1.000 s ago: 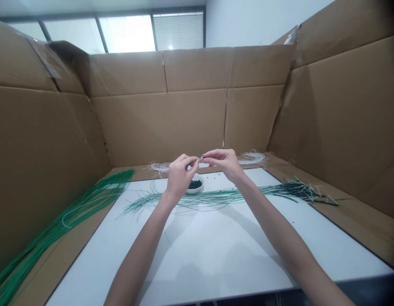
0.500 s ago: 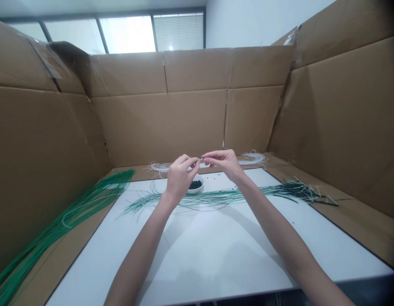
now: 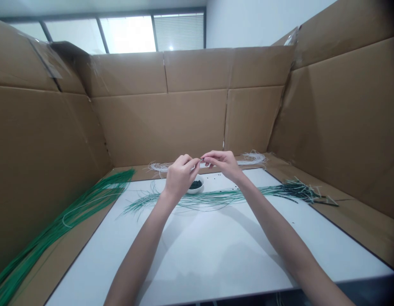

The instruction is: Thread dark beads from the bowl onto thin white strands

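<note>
We find the person's left hand (image 3: pixel 180 176) and right hand (image 3: pixel 222 163) raised together above the far part of a white rectangular board (image 3: pixel 216 259), the forearms reaching in from the near edge. The thumb and fingertips (image 3: pixel 197 160) of the left hand and the fingertips (image 3: pixel 205 159) of the right are pinched closed and meet at a thin pale strand (image 3: pixel 201 160), a small item whose exact nature we cannot determine at this resolution. Directly below the hands, a small round white ceramic bowl (image 3: pixel 188 191) holds a heap of dark green beads (image 3: pixel 195 184), and a few loose dark beads (image 3: pixel 219 174) lie on the board just to its right. A long, loose bundle of thin green wires (image 3: pixel 212 196) runs across the board in front of the bowl, its right end (image 3: pixel 299 189) darker and extending onto the brown cardboard liner (image 3: pixel 352 225). Two coils of fine white wire (image 3: pixel 252 158) lie beyond the board, and a large bundle of green wires (image 3: pixel 66 225) rests at left on the cardboard. Tall corrugated cardboard walls (image 3: pixel 158 127) enclose the work area on three sides.
</note>
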`<state>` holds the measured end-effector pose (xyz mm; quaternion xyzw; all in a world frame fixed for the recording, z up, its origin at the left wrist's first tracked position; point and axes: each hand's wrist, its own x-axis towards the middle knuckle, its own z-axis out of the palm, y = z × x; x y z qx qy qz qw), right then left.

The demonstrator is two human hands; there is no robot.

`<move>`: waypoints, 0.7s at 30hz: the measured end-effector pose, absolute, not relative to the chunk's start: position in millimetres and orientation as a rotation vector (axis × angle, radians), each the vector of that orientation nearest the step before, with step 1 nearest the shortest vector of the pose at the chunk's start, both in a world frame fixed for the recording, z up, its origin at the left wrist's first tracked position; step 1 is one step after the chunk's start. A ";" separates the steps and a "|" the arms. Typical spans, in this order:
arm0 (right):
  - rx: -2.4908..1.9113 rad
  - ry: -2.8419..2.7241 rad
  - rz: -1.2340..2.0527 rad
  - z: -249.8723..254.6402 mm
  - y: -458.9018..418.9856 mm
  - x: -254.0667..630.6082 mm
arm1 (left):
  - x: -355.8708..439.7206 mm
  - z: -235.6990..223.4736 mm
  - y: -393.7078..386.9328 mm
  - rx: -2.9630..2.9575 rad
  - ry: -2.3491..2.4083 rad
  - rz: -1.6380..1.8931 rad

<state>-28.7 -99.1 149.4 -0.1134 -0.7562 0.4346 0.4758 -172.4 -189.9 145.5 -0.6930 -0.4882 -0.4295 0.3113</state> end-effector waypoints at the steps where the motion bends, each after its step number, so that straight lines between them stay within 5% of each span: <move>1: -0.268 -1.858 1.035 149.1 -99.0 -28.6 | -172.3 145.5 -190.0 -1.824 -1.285 -1.134; 10: -0.262 -1.949 0.674 147.9 -100.2 -26.3 | -172.5 144.6 -189.7 -1.777 -1.251 -1.095; 21: -0.201 -1.807 0.954 145.7 -99.7 -31.0 | -170.2 146.5 -190.9 -1.806 -1.183 -1.186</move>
